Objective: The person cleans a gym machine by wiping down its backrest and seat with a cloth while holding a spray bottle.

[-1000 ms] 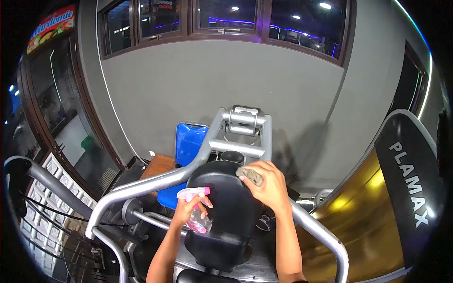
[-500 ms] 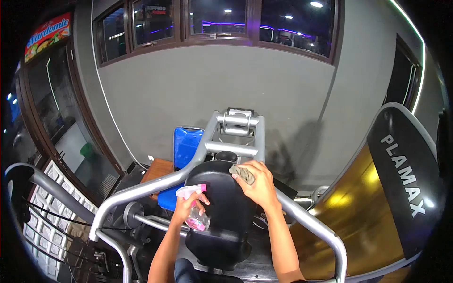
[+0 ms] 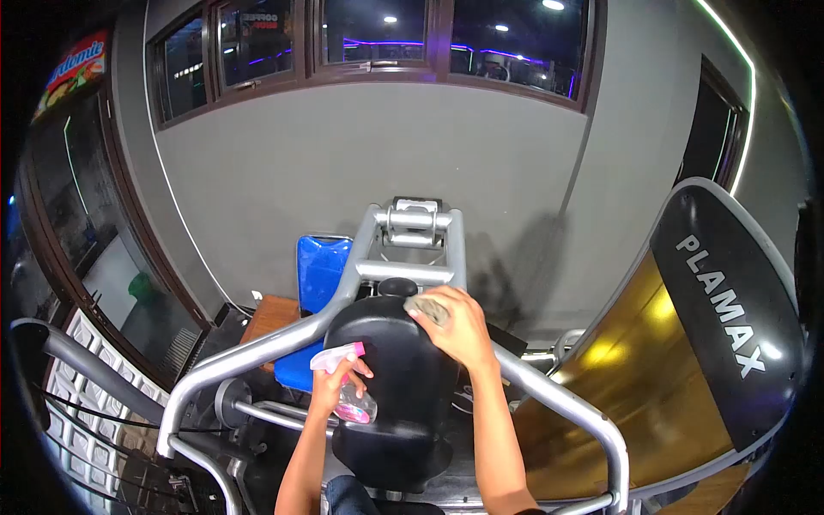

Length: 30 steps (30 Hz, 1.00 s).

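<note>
My left hand point(image 3: 330, 384) is closed around the neck of a clear spray bottle point(image 3: 355, 407) with a white and pink trigger head. The bottle is tilted in front of the left side of a black padded backrest point(image 3: 399, 373). My right hand point(image 3: 459, 326) grips a crumpled grey-green cloth point(image 3: 428, 309) at the upper right edge of that backrest; the cloth seems to touch the pad. Part of the cloth is hidden under my fingers.
Silver machine tubes point(image 3: 257, 346) curve around the pad on both sides. A blue chair point(image 3: 323, 273) and a wooden table point(image 3: 273, 318) stand behind at left. To the right rises a PLAMAX panel point(image 3: 687, 335). A grey wall point(image 3: 369, 163) with windows closes off the back.
The whole view has shifted slightly, so the scene sits further left. Both hands keep their holds, and the cloth stays near the pad's upper right edge.
</note>
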### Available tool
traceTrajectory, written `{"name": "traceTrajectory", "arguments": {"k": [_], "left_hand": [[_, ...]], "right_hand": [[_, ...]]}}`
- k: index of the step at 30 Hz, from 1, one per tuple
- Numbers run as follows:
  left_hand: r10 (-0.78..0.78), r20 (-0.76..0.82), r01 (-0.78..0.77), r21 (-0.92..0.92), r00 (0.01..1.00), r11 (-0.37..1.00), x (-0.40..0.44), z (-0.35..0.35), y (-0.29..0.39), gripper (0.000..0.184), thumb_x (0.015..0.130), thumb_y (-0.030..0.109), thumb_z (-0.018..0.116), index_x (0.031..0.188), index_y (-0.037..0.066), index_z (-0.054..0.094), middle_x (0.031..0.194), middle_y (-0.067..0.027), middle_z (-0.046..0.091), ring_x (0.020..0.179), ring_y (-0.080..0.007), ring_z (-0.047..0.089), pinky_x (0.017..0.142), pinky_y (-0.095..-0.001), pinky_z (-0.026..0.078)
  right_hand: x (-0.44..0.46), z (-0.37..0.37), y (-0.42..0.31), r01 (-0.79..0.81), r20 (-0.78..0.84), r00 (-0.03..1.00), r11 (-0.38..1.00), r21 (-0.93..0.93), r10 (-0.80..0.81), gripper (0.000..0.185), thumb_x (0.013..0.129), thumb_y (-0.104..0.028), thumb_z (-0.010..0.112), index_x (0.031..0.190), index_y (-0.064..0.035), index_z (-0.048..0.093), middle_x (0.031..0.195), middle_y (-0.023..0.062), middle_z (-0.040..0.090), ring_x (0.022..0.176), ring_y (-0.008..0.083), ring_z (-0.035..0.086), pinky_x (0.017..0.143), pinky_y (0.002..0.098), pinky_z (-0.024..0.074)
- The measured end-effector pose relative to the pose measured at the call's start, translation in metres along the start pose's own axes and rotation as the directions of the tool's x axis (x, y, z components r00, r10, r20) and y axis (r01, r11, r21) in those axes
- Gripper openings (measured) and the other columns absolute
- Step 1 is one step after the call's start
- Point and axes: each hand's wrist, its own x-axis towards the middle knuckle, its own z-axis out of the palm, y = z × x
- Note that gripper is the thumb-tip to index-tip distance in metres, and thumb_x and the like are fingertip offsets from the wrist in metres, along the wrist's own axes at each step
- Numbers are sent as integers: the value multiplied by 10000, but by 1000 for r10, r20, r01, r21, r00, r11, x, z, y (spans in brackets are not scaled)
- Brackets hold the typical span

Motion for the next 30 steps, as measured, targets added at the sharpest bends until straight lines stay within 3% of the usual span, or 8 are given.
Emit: {"name": "traceTrajectory", "arguments": {"k": [5,11,15,17,19,22,27,30], "left_hand": [[14,5,-14,0,1000,1000,2,-1,-1,314,956,246,602,891,-61,624,754,-185,676,443,-212,597,486,-319,515],[17,42,-17,6,999,1000,4,-3,0,310,973,236,580,858,-50,610,757,-182,675,438,-207,593,474,-317,506],[38,50,-40,35,998,999,2,-2,4,341,982,241,558,812,-50,609,746,-187,672,437,-209,592,479,-314,507],[5,68,-7,41,998,999,3,-3,7,361,977,228,544,761,-54,605,737,-190,666,436,-216,592,496,-315,517],[27,81,-31,49,996,998,4,-6,3,353,977,217,532,767,-56,606,740,-192,664,435,-215,593,497,-324,521],[9,66,-12,39,998,999,3,-5,3,347,978,212,527,771,-54,607,755,-197,665,442,-214,598,501,-329,524],[0,100,-3,33,995,999,4,-7,3,341,977,227,542,788,-49,609,772,-197,668,441,-211,595,510,-333,529],[-19,117,16,25,993,1000,4,-8,4,346,977,242,552,797,-49,608,774,-195,669,436,-209,591,511,-333,529]], "right_hand": [[14,3,-12,-4,147,989,995,-103,19,252,815,-222,747,966,-21,728,972,118,705,939,324,647,863,398,501],[-37,-2,10,-55,-113,992,998,7,55,210,807,-163,745,971,-35,721,987,114,691,936,331,615,847,404,493],[-80,5,21,-168,-261,949,984,60,178,228,803,-130,759,989,-6,709,1001,136,690,934,319,630,853,383,491],[-103,7,27,-299,-311,885,935,192,347,235,821,-129,756,1000,13,700,996,160,692,918,327,652,852,364,498],[-123,12,34,-284,-358,878,948,147,318,244,833,-130,758,999,36,691,976,166,694,898,291,672,839,338,502],[-133,23,32,-337,-392,790,868,366,472,254,839,-133,762,1009,43,690,948,140,690,874,207,668,811,312,500],[-93,15,23,-405,-348,789,854,326,506,258,843,-155,755,1018,26,697,961,144,691,893,245,669,826,327,498],[-63,11,15,-301,-350,877,945,130,328,247,824,-160,757,1006,-1,707,975,138,693,925,298,650,849,365,495]]}}
